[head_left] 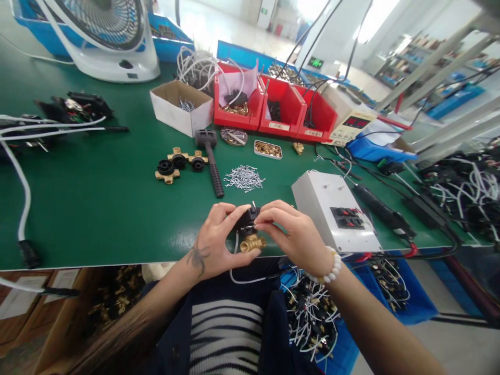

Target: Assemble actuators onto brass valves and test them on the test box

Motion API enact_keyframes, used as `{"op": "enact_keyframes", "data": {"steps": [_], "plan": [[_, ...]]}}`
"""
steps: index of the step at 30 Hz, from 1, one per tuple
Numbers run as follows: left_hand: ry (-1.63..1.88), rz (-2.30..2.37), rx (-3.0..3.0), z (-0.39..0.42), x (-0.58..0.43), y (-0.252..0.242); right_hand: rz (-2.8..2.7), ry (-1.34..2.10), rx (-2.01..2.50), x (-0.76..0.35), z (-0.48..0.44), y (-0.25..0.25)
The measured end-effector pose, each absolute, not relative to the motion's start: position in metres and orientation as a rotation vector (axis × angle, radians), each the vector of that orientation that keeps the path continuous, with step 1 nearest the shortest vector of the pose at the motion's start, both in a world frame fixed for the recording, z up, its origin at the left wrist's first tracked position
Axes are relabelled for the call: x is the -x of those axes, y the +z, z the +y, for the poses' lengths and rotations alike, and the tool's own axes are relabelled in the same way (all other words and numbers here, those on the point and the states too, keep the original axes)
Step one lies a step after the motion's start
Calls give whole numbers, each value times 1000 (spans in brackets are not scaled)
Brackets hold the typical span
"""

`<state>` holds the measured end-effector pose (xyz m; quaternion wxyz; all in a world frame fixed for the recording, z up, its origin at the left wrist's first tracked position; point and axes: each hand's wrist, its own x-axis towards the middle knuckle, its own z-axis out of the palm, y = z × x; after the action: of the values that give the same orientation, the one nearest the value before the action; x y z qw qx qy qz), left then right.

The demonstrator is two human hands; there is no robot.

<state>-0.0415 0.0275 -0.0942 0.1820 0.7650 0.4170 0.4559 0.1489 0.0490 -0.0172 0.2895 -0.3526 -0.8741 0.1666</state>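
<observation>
At the table's front edge, my left hand point(216, 234) is closed around a valve with a brass body point(252, 243) and a black top point(242, 221). A white cable point(236, 260) runs down from the valve. My right hand point(291, 229) pinches at the neck between the black top and the brass; a bit of shiny metal shows at the fingertips, too small to name. Beyond both hands lies a heap of thin wire clips point(244, 178). A black mallet point(213, 161) rests left of the heap, beside several brass valve bodies with black caps point(166, 169).
A grey switch box point(324, 200) and a black electric screwdriver point(385, 211) lie to the right. Red bins point(238, 120), a white carton point(182, 112) and a fan point(113, 52) stand behind. Cabled parts point(312, 312) fill a blue crate below the table edge.
</observation>
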Motion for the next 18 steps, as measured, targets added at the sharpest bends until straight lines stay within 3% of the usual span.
{"op": "enact_keyframes", "data": {"steps": [10, 14, 18], "plan": [[1267, 1111, -2028, 27, 47, -96, -2543, 297, 689, -150, 62, -8], [1243, 1164, -1842, 25, 51, -91, -2356, 468, 1161, -130, 103, 11], [1309, 1198, -1718, 26, 47, -102, -2212, 563, 1550, -92, 177, -12]]}}
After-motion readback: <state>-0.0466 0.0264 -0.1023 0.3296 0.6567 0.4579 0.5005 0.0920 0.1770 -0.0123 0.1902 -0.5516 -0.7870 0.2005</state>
